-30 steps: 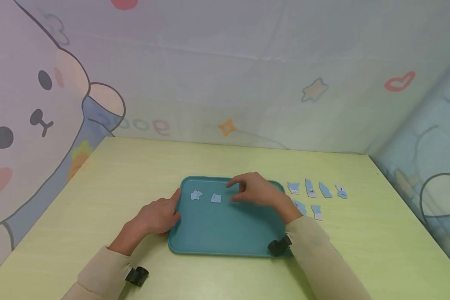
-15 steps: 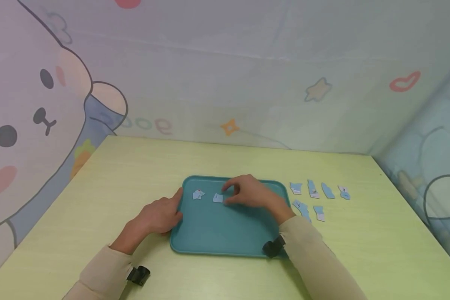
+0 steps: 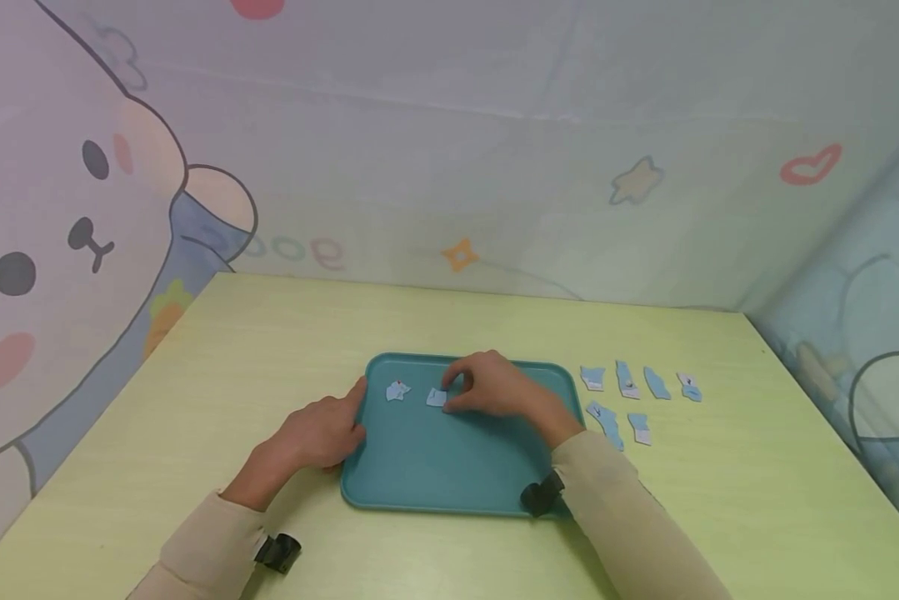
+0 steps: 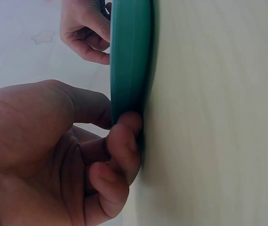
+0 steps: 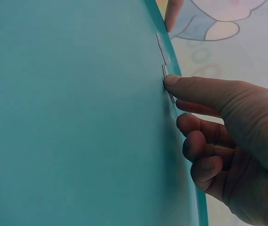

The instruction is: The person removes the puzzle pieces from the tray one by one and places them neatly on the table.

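Note:
A teal tray [image 3: 449, 475] lies on the table. My left hand [image 3: 317, 432] grips its left rim; in the left wrist view the thumb and curled fingers [image 4: 124, 146] meet at the tray's edge. Over the tray's upper middle, my right hand [image 3: 490, 385] pinches a small light-blue puzzle piece [image 3: 436, 397] between thumb and index finger. That piece lies flat on the tray or nearly so; its right side is partly hidden by the fingers. In the right wrist view the thumb touches the piece [image 5: 165, 73]. Left of it on the tray lies another light-blue puzzle piece [image 3: 397, 390] with jagged edges.
Several loose blue-and-white puzzle pieces [image 3: 656, 383] lie on the pale yellow table [image 3: 756, 467] right of the tray, in two rough rows. Behind the table hangs a cartoon-printed cloth [image 3: 419, 150].
My right hand has moved left and slightly down to the puzzle piece, its thumb and index finger coming to the piece's edges. The left hand keeps its place on the tray.

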Motion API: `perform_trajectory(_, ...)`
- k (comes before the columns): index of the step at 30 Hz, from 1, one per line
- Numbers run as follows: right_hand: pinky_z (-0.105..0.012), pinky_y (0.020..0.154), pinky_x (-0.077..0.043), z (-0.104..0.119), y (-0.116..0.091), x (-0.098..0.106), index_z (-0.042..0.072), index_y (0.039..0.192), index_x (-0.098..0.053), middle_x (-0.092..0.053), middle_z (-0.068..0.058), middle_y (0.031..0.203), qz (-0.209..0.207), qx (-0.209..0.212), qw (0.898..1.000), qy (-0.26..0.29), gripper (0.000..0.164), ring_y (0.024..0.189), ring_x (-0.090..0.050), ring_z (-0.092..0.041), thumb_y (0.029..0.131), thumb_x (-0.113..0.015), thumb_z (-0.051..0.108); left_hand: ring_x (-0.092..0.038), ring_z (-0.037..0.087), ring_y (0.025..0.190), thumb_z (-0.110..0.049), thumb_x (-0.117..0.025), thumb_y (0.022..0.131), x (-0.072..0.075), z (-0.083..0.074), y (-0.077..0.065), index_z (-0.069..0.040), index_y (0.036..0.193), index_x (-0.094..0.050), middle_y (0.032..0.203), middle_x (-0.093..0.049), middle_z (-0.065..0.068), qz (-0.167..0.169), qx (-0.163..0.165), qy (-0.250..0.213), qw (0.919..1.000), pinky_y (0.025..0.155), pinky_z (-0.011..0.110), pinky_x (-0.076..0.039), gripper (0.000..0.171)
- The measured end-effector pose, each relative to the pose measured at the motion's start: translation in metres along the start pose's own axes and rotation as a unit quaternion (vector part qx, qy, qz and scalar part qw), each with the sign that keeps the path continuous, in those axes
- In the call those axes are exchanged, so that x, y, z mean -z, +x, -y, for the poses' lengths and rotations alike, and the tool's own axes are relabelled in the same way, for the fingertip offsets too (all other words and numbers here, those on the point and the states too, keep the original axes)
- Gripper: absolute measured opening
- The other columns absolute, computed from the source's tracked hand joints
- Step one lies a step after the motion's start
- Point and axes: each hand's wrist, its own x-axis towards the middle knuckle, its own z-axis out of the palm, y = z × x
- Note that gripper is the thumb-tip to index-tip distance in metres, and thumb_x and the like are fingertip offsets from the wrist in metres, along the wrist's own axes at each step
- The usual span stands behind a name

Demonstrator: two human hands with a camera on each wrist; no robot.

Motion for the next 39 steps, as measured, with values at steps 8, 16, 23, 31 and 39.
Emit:
perform_trajectory(8, -0.027, 0.071, -0.049, 0.003, 0.000, 0.001, 0.012, 0.110, -0.080, -0.071, 0.001, 0.087, 0.004, 0.003, 1.000, -0.002, 0.020, 0.073, -0.059, -0.009, 0.092, -0.082, 0.022, -0.050, 0.013, 0.046, -0.010, -0.049, 0.102, 0.000, 0.000, 0.000, 0.010, 0.164, -0.019, 0.054, -0.053, 0.001, -0.001, 0.001, -0.003, 1.0000, 0.049, 0.027, -0.032, 0.072)
perform_trajectory(16, -0.026, 0.067, -0.046, 0.004, 0.000, 0.000, 0.009, 0.111, -0.078, -0.065, 0.001, 0.077, 0.008, 0.004, 1.000, -0.001, 0.021, 0.067, -0.054, -0.010, 0.094, -0.080, 0.020, -0.050, 0.013, 0.045, -0.009, -0.048, 0.101, -0.001, 0.000, 0.000, 0.009, 0.165, -0.018, 0.054, -0.053, 0.001, -0.002, 0.004, -0.006, 1.0000, 0.048, 0.027, -0.031, 0.073)
perform_trajectory(23, -0.026, 0.062, -0.046, 0.000, 0.000, 0.000, 0.006, 0.113, -0.077, -0.062, 0.001, 0.071, 0.000, 0.008, 1.000, 0.004, 0.022, 0.058, -0.054, -0.009, 0.094, -0.079, 0.018, -0.051, 0.014, 0.045, -0.009, -0.049, 0.100, -0.001, -0.001, -0.001, 0.010, 0.165, -0.018, 0.054, -0.053, 0.001, -0.002, 0.004, -0.007, 1.0000, 0.048, 0.027, -0.032, 0.074)
perform_trajectory(31, -0.025, 0.062, -0.048, -0.003, -0.008, 0.005, 0.005, 0.114, -0.076, -0.063, 0.002, 0.070, -0.018, 0.011, 1.000, 0.015, 0.023, 0.055, -0.055, -0.008, 0.095, -0.079, 0.017, -0.050, 0.014, 0.046, -0.010, -0.049, 0.100, -0.001, -0.001, 0.000, 0.010, 0.164, -0.019, 0.055, -0.052, 0.001, -0.002, 0.004, -0.003, 1.0000, 0.048, 0.027, -0.032, 0.073)
perform_trajectory(39, -0.027, 0.066, -0.048, -0.004, -0.023, 0.016, 0.008, 0.114, -0.076, -0.064, 0.003, 0.072, -0.041, 0.011, 0.999, 0.018, 0.022, 0.061, -0.055, -0.008, 0.095, -0.079, 0.017, -0.050, 0.013, 0.046, -0.010, -0.049, 0.101, -0.002, 0.000, 0.000, 0.010, 0.164, -0.019, 0.055, -0.053, 0.001, -0.003, 0.002, -0.002, 1.0000, 0.048, 0.027, -0.033, 0.073)
